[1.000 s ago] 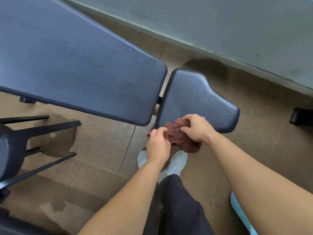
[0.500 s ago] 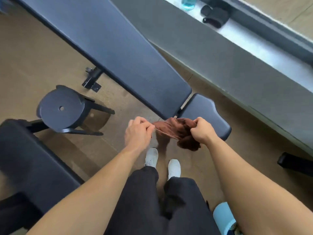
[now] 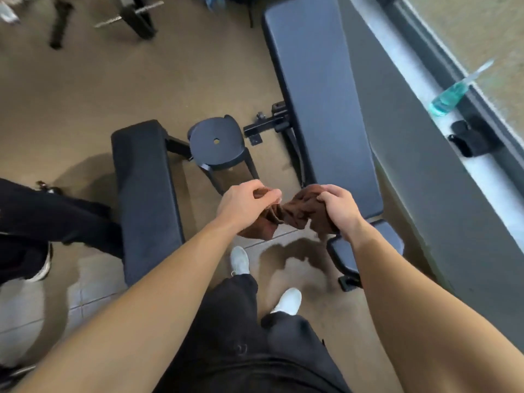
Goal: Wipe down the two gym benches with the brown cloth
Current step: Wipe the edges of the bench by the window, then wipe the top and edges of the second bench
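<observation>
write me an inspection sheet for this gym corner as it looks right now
surface: tan concrete floor, dark wet-looking patch by the white shoes
job's things: crumpled brown cloth held in the air; long dark padded bench at right; shorter dark padded bench at left
clutter: round black stool between the benches; teal bottle and black strap on the ledge
grips: left hand pinches one end of the cloth; right hand grips the bunched other end
cables: nothing seen
surroundings: grey low wall at right; another person's dark trouser leg at left

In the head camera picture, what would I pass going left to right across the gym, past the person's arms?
The short bench → round stool → long bench → blue bottle.
</observation>
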The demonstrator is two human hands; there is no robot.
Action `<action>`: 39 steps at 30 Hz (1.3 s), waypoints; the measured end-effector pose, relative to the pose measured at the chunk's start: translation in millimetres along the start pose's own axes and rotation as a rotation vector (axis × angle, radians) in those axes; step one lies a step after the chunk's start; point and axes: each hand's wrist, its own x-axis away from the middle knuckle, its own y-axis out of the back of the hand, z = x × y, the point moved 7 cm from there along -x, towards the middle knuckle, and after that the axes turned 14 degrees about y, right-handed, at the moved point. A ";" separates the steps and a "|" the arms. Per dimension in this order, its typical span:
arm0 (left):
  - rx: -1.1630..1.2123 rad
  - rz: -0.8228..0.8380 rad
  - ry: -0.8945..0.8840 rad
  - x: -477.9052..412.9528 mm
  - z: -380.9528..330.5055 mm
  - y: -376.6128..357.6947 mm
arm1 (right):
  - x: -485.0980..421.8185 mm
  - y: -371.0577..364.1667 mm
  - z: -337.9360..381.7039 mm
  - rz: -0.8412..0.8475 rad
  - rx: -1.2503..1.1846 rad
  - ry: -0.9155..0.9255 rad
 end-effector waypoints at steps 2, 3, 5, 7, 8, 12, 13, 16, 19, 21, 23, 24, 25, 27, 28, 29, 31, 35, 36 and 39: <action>-0.008 0.070 0.053 3.1 31.9 16.6 | -11.4 -30.7 22.5 0.076 0.015 0.070; -0.020 0.087 0.077 3.7 48.8 25.4 | -16.5 -46.9 32.6 0.111 0.028 0.098; -0.020 0.114 0.131 3.4 83.8 39.4 | -26.9 -81.2 49.6 0.163 0.050 0.131; -0.016 0.144 0.214 4.1 121.3 49.5 | -35.0 -119.4 65.8 0.243 0.055 0.155; -0.024 0.158 0.252 3.8 139.5 53.5 | -39.1 -139.0 73.2 0.280 0.050 0.165; -0.009 0.262 0.357 -2.4 205.8 62.1 | -50.6 -217.7 103.2 0.427 0.083 0.189; -0.013 0.269 0.382 -6.2 221.7 65.2 | -53.9 -236.3 110.5 0.450 0.094 0.193; -0.028 0.220 0.453 -20.7 268.4 81.0 | -67.1 -289.1 122.6 0.495 0.159 0.185; 0.031 0.174 0.544 -32.7 313.3 100.5 | -79.5 -337.8 131.6 0.547 0.239 0.163; 0.088 0.126 0.609 -40.7 340.8 116.1 | -88.4 -368.0 140.5 0.577 0.261 0.153; 0.134 0.068 0.655 -49.1 363.6 135.5 | -100.3 -397.1 151.3 0.583 0.290 0.156; 0.149 0.038 0.670 -54.7 374.1 146.2 | -107.0 -411.8 156.4 0.581 0.308 0.163; 0.158 0.008 0.678 -61.6 383.3 157.5 | -115.4 -426.4 160.6 0.579 0.325 0.175; 0.161 -0.030 0.696 -77.7 401.4 177.8 | -132.3 -454.3 167.5 0.585 0.361 0.202; 0.159 -0.041 0.705 -86.8 409.3 187.1 | -140.2 -467.2 170.7 0.591 0.373 0.212; 0.153 -0.053 0.710 -96.9 415.6 195.7 | -148.5 -479.1 174.8 0.596 0.378 0.227; 0.156 -0.084 0.721 -118.4 424.7 211.9 | -169.3 -501.0 181.6 0.599 0.384 0.253; 0.209 -0.213 0.776 -167.1 435.9 249.1 | -226.9 -542.8 187.6 0.586 0.387 0.240; 0.226 -0.257 0.795 -181.2 438.2 261.0 | -243.4 -553.8 189.8 0.589 0.400 0.240; 0.281 -0.446 0.831 -223.5 447.2 300.9 | -291.7 -595.1 200.0 0.622 0.425 0.263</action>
